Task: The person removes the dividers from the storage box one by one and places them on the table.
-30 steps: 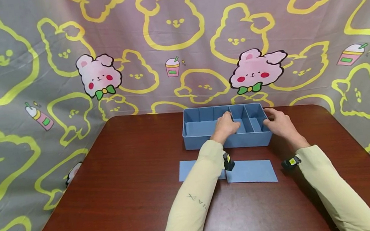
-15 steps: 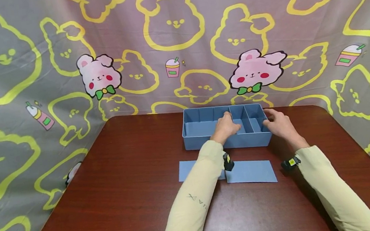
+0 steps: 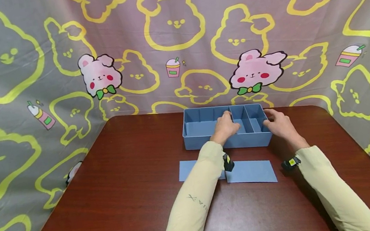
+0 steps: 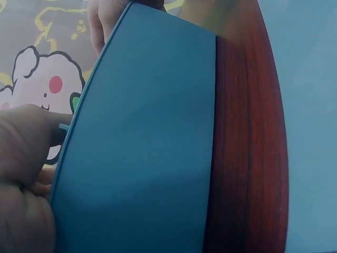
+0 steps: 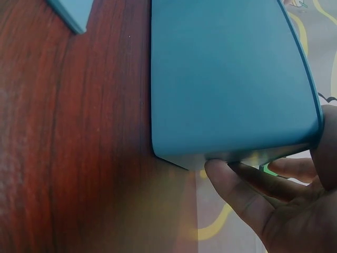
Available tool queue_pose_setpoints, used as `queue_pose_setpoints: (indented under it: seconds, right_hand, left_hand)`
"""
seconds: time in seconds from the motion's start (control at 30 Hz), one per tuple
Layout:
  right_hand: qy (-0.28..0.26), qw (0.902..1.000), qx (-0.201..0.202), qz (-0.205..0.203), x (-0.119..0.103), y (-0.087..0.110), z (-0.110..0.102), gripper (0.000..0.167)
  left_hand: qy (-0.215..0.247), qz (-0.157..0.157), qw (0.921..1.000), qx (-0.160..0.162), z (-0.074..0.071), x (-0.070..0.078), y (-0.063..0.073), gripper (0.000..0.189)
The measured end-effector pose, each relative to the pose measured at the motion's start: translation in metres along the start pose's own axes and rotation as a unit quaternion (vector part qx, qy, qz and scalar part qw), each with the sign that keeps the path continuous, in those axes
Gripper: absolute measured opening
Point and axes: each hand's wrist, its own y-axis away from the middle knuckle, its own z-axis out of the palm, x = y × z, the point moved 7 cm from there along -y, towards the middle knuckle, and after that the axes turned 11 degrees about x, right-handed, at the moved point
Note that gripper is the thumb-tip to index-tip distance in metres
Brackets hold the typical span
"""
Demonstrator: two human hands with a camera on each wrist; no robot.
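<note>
A blue box (image 3: 208, 143) with upright dividers (image 3: 249, 119) stands toward the back of the table. My left hand (image 3: 226, 128) reaches over its front wall and pinches a divider between thumb and fingers; in the left wrist view only the end of that divider (image 4: 64, 127) shows beside the thumb. At the box's right end my right hand (image 3: 281, 125) grips the end wall. Its thumb is over the rim, and its fingers (image 5: 237, 192) press against the outside, as the right wrist view shows. The left hand's fingertips are partly hidden.
Two flat blue panels, a left one (image 3: 185, 170) partly under my left forearm and a right one (image 3: 251, 171), lie on the brown table (image 3: 117, 184) in front of the box. A patterned curtain (image 3: 195, 57) hangs close behind the box.
</note>
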Motion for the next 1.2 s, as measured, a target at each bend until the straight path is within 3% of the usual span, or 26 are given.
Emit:
queue_pose_setpoints:
  seconds: [0.2, 0.5, 0.87, 1.2]
  right_hand:
    - [0.002, 1.0000, 0.003, -0.001, 0.001, 0.000, -0.001, 0.058]
    - [0.002, 1.0000, 0.001, 0.005, 0.003, 0.000, 0.000, 0.058]
    - [0.004, 1.0000, 0.000, 0.002, -0.001, -0.002, 0.000, 0.059]
    - [0.002, 1.0000, 0.005, -0.002, 0.000, 0.000, 0.001, 0.058]
  left_hand:
    - [0.008, -0.005, 0.9999, 0.007, 0.002, 0.000, -0.003, 0.057]
    - [0.009, 0.018, 0.9978, 0.063, -0.002, 0.004, 0.004, 0.049]
    - [0.012, 0.043, 0.9955, 0.084, -0.006, 0.008, 0.006, 0.052]
    - [-0.029, 0.087, 0.9890, 0.116, -0.007, 0.016, 0.007, 0.051]
